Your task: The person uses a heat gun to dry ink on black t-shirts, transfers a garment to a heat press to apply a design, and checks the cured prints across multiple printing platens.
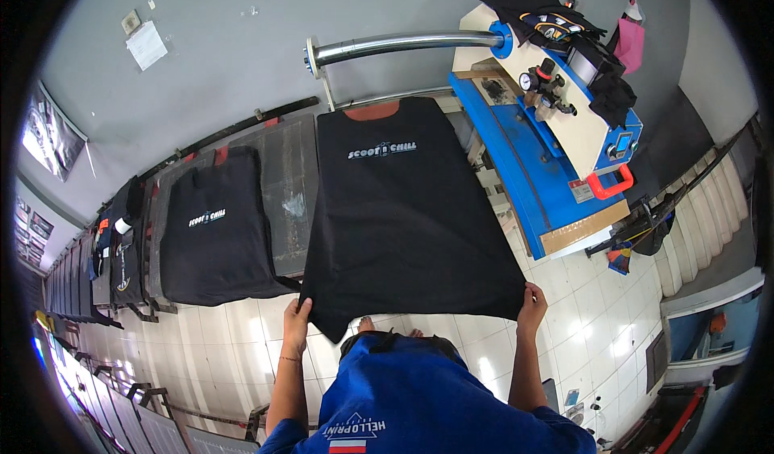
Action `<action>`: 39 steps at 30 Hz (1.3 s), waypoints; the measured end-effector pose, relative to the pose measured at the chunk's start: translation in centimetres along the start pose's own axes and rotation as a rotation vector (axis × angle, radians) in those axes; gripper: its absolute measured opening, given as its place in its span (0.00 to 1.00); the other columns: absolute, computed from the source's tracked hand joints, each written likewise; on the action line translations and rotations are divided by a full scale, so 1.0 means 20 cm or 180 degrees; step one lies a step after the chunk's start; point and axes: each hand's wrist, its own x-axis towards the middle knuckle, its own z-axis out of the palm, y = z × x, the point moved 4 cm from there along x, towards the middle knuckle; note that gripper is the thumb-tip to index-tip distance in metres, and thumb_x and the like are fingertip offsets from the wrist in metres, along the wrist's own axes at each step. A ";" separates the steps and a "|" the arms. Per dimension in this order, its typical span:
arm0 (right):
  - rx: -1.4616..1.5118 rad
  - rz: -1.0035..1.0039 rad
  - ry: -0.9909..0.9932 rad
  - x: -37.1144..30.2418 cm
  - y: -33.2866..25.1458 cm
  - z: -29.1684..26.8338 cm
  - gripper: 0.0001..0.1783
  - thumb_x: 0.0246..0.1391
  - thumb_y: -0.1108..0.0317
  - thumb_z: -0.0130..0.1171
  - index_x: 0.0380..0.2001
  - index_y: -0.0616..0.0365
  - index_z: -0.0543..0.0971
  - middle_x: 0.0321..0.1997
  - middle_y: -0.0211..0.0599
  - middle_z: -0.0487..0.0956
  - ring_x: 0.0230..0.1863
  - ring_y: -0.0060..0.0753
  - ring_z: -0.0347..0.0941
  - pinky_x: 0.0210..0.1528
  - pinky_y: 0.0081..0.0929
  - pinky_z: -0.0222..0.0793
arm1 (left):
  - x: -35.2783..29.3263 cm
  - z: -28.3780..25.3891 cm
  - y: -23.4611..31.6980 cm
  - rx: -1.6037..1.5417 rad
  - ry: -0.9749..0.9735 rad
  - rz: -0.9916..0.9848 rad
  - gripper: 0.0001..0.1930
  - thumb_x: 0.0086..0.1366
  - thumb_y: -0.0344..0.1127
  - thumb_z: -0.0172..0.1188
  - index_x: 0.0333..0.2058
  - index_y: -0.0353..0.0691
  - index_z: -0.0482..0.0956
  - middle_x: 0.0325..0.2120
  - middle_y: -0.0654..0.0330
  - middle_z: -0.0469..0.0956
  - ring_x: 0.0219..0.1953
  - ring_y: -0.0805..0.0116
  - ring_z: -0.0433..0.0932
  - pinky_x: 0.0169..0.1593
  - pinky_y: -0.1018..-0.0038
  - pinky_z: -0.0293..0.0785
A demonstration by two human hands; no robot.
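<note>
A black T-shirt (pixel 403 212) with a small pale print on its chest lies spread over a long printing board, its neck at the far end. My left hand (pixel 296 318) grips the hem's left corner. My right hand (pixel 532 303) grips the hem's right corner. Both hands hold the bottom edge stretched toward me. My bare toes show just below the hem.
A second black printed shirt (pixel 214 232) lies on the board to the left, with a bare dark board (pixel 286 188) between. More boards (pixel 113 252) run off to the left. A blue and cream press machine (pixel 556 139) stands at the right, dark clothes piled on top. White tile floor (pixel 588 325) lies below.
</note>
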 end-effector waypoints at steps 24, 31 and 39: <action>0.0035 0.1065 -0.0976 -0.04 0.72 -0.25 0.22 0.55 0.74 0.59 0.53 0.66 0.71 0.34 0.34 0.78 0.36 0.23 0.73 0.41 0.22 0.68 | -0.37 -0.11 -0.65 0.0414 -0.0316 -0.0681 0.12 0.67 0.39 0.59 0.26 0.42 0.72 0.22 0.72 0.66 0.26 0.80 0.60 0.31 0.79 0.58; -0.0892 0.0564 -0.0353 -0.11 0.75 -0.23 0.22 0.51 0.66 0.63 0.48 0.67 0.76 0.43 0.49 0.81 0.47 0.43 0.77 0.52 0.35 0.70 | -0.13 -0.20 -0.86 0.1218 -0.0739 -0.0650 0.15 0.65 0.39 0.62 0.23 0.41 0.69 0.21 0.70 0.68 0.26 0.78 0.64 0.32 0.78 0.63; -0.0282 0.1484 0.0612 -0.62 0.65 -0.90 0.16 0.56 0.67 0.61 0.45 0.64 0.76 0.37 0.38 0.81 0.29 0.24 0.76 0.33 0.25 0.73 | 0.09 -0.05 -0.75 0.2485 -0.3183 -0.1007 0.21 0.72 0.43 0.51 0.52 0.30 0.73 0.44 0.54 0.79 0.47 0.68 0.76 0.53 0.73 0.69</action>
